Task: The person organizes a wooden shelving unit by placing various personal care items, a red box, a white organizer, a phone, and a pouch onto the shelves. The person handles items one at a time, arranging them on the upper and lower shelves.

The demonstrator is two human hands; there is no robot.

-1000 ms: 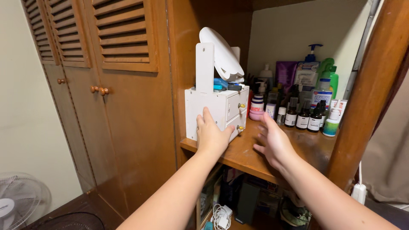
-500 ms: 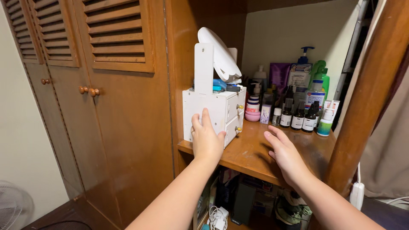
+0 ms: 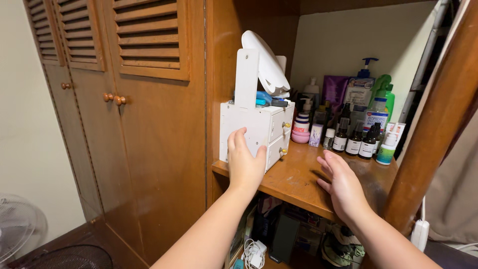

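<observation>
The white drawer box (image 3: 256, 130) stands at the left front corner of the wooden shelf (image 3: 294, 179), close to the cupboard wall, with its 2 small drawers facing right and a brass knob (image 3: 287, 125) on each. A white upright post (image 3: 247, 79) rises from its top and carries a tilted round mirror (image 3: 266, 62); blue items (image 3: 261, 98) lie in the top tray. The left hand (image 3: 245, 162) lies flat against the near side panel of the box, fingers spread and pointing up, thumb toward the front corner; this grip presses on the panel and does not pinch anything. The right hand (image 3: 343, 185) hovers open over the bare shelf, fingers extended, touching nothing, well apart from the box. Handling judgement: the box looks like painted board, stiff and of moderate weight, but top-heavy because of the post and mirror. The painted sides are smooth and may slip under a flat palm. The mirror is fragile and its pivot is not a safe place to hold; the post is likewise a poor lever. The knobs are too small to carry load, and the drawers may slide out if the box tips toward them. The sound hold is 1 hand on each opposite side panel, low down, or under the base. A row of small dark bottles (image 3: 354, 142) and a pink jar (image 3: 300, 133) stand just behind and to the right, so clearance there is limited.
</observation>
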